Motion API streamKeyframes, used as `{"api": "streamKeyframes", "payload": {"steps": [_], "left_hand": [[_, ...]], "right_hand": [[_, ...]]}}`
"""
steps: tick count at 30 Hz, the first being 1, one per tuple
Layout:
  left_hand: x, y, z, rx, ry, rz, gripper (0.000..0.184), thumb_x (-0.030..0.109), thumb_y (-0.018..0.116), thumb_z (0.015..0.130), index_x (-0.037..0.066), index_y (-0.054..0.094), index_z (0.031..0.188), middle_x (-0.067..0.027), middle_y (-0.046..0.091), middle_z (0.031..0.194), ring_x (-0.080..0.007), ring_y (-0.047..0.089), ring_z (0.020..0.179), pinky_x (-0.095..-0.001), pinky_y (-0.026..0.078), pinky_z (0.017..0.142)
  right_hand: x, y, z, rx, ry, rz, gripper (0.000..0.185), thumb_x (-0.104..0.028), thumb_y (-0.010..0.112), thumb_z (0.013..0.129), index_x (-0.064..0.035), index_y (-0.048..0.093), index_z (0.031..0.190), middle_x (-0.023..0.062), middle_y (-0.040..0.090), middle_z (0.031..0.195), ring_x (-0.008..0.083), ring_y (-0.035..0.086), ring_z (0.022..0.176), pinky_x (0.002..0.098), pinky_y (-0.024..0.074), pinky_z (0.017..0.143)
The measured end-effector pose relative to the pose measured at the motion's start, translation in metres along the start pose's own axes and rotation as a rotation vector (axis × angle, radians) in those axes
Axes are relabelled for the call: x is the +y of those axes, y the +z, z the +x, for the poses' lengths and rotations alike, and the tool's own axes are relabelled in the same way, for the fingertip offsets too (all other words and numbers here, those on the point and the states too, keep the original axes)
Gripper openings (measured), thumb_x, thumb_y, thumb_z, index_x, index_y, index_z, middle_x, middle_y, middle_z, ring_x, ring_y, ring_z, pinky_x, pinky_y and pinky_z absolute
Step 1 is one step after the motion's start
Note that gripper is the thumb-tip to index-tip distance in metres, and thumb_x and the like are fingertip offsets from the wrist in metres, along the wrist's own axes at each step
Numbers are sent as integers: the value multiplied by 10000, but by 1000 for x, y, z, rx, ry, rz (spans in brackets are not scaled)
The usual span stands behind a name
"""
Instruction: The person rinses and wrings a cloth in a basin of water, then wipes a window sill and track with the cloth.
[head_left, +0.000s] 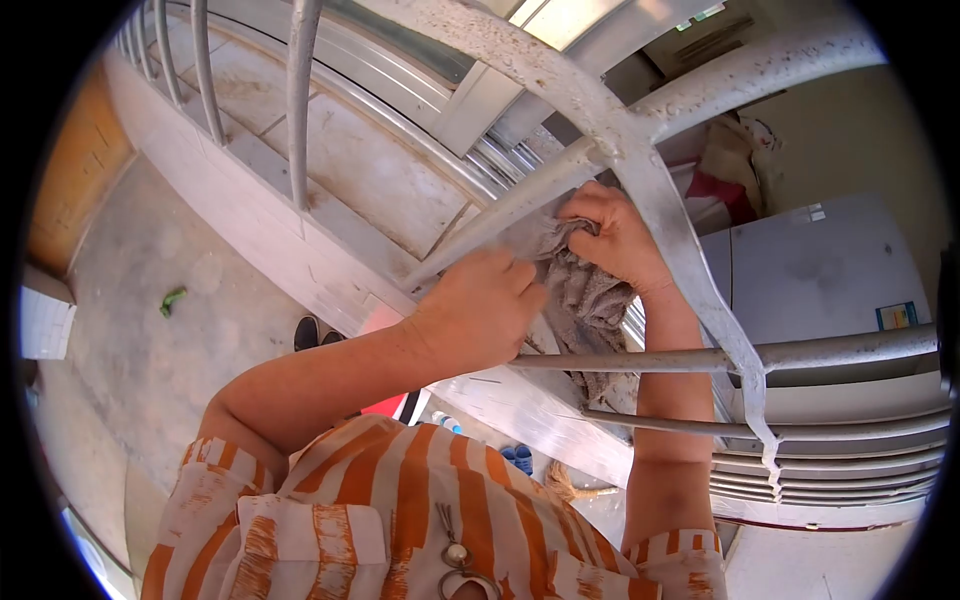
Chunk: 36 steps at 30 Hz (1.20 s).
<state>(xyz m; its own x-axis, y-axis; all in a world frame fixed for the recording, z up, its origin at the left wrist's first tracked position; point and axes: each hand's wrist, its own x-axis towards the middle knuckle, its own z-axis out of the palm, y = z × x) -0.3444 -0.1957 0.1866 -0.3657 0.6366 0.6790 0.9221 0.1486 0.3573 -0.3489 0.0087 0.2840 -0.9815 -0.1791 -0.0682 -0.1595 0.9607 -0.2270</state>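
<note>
A crumpled, damp-looking grey cloth [592, 292] hangs among the white metal bars, with streaks of dirt on it. My right hand [612, 235] is closed on its upper part, the forearm passing behind the lower rails. My left hand [482, 308] is curled shut beside the slanting bar [500, 218], its fingertips against the cloth's near edge. The fingers' far side is hidden, and the cloth between the hands is slightly blurred. Both hands are close to the bar joint [622, 140], where the paint is speckled and worn.
Upright bars [300, 110] stand along the tiled sill [350, 150] at left. Horizontal rails [850, 350] cross the right side, in front of a pale cabinet-like box [820, 270]. Far below are the concrete floor [200, 260], blue shoes [517, 458] and a straw broom [572, 484].
</note>
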Motion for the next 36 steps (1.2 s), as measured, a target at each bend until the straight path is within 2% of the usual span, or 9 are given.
{"api": "streamKeyframes", "payload": {"steps": [5,7,10,14,16,20,25,30,36], "left_hand": [[2,-3,2,-62,-3,16,162,106,649,587,56,567,718,-75,506,767,-240,497,785,-352,435,676],[2,-2,2,-58,0,25,165,109,650,587,55,568,720,-75,506,768,-241,497,786,-355,435,684],[1,1,2,-70,0,30,166,114,650,589,52,571,722,-76,507,769,-242,497,787,-356,434,691],[2,0,3,-49,-18,14,152,112,646,594,50,574,712,-77,507,761,-243,498,786,-348,438,676],[2,2,2,-45,-27,13,146,112,645,595,51,573,707,-77,506,762,-243,499,787,-346,438,674],[1,2,2,-58,-27,33,141,111,645,594,54,572,701,-75,504,763,-241,499,787,-345,437,679],[2,0,3,-32,-21,40,136,112,646,601,56,574,702,-77,503,766,-242,498,785,-346,435,682],[2,0,5,-56,4,10,142,102,642,612,48,584,730,-83,512,787,-252,505,809,-360,435,690],[6,-3,8,-94,20,50,169,70,610,605,34,564,764,-83,506,813,-263,512,786,-391,439,680]], "right_hand": [[-4,-23,-17,-166,277,-84,213,-110,586,675,-40,648,867,114,580,919,291,561,905,367,459,782],[-21,-23,-13,346,115,32,238,-88,594,680,-39,637,909,127,576,918,299,557,908,369,451,790],[-7,11,23,638,-186,-94,273,-82,617,697,-57,626,968,108,574,936,284,554,888,351,449,781],[-23,39,42,425,-456,-153,276,-88,622,750,-102,641,1024,106,569,1059,288,574,902,361,461,804],[-29,36,46,294,-236,-232,266,-59,619,742,-134,650,996,103,568,1056,316,574,875,397,479,751],[-36,30,42,290,-243,-359,248,-82,623,724,-144,655,962,99,587,1013,321,577,865,401,483,720],[-44,-4,16,-21,8,-244,240,-156,632,721,-125,647,959,127,616,928,327,577,887,409,481,748],[-21,40,34,406,-281,-180,179,-88,600,762,-126,616,936,71,554,878,271,550,891,374,477,732],[-2,38,9,380,-143,181,213,-114,612,775,-138,660,981,69,579,913,273,569,868,362,488,778]]}}
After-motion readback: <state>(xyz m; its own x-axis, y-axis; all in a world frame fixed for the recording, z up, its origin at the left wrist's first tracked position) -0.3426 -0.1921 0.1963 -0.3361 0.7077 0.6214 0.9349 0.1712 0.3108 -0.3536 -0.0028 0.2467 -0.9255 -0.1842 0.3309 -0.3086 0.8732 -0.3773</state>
